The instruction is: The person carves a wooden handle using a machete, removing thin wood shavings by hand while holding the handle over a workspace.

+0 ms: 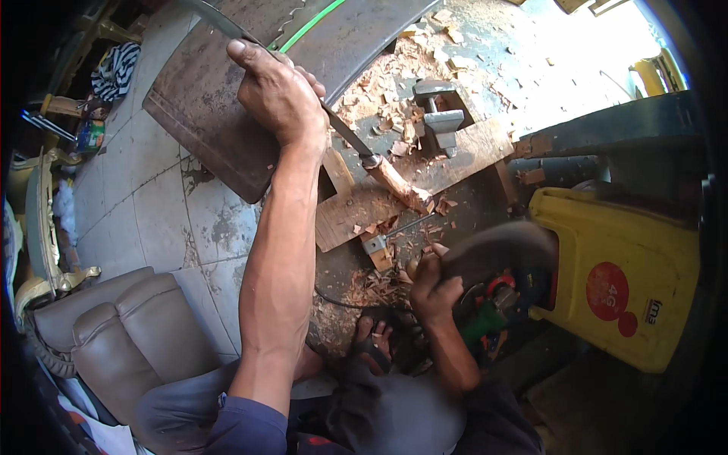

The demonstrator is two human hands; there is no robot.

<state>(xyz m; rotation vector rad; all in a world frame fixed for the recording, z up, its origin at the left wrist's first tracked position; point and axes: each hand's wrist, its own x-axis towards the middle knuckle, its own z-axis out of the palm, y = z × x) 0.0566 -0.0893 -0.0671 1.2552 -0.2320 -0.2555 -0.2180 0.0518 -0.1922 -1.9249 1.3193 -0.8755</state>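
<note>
**Long blade raised over a littered carving spot**

Both hands are being kept well apart. Left hand (279, 95) is being held high, fingers clamped around a long, dark metal blade (345, 129) whose wooden handle (398, 184) is pointing down toward a plank (425, 178) lying on the floor. Right hand (434, 287) is being closed low down on a dark curved piece (497, 246), beside a green-and-red power tool (489, 307).

Several risks are being judged from this. The blade is being gripped on bare metal rather than by its handle, so a slip could be cutting the palm. A bare foot in a sandal (373, 341) is being rested among wood chips (379, 284) just below the work, where a dropped blade or tool could be landing. Loose chips underfoot could be causing a slide. The black cord (334, 299) is being trailed through the debris and could be snagged.

Much is being left unclear. The curved piece is being blurred, so its material cannot be told. The power tool is being half covered by the right hand and by a yellow plastic stool (629, 280). The blade's far end is being cut off at the upper edge. Whether the grey metal clamp (440, 114) is gripping the plank cannot be made out.
</note>
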